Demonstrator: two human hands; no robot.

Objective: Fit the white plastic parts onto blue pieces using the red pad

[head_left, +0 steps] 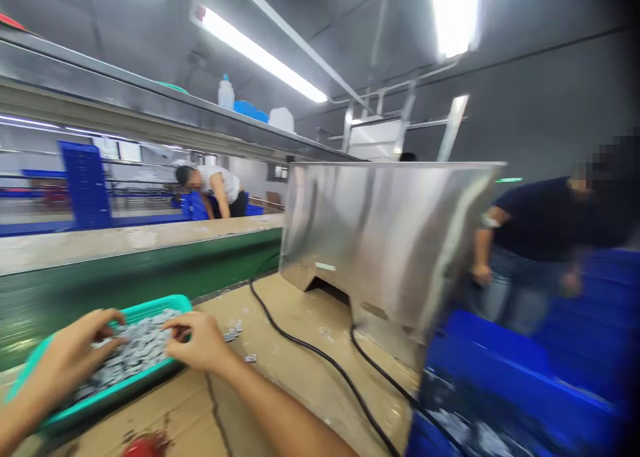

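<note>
A turquoise plastic basket (163, 302) full of small grey parts (145, 344) sits at the lower left. My left hand (83, 347) reaches over its left side, thumb and fingers apart above the parts, with nothing visible between them. At the basket's right end is my right hand (200, 340), thumb and fingers curled together over the rim. Whether a small part is between those fingertips is too blurred to tell. A few loose grey parts (233, 330) lie on the cardboard-covered bench (280, 377) just right of this hand.
A large sheet-metal housing (380, 237) stands on the bench, with black cables (310, 347) running forward. Left is a green-sided conveyor (240, 254) under a shelf (150, 97). Blue crates (500, 344) and a co-worker (530, 224) are right; another person (220, 184) bends behind. A red object (143, 447) lies in front.
</note>
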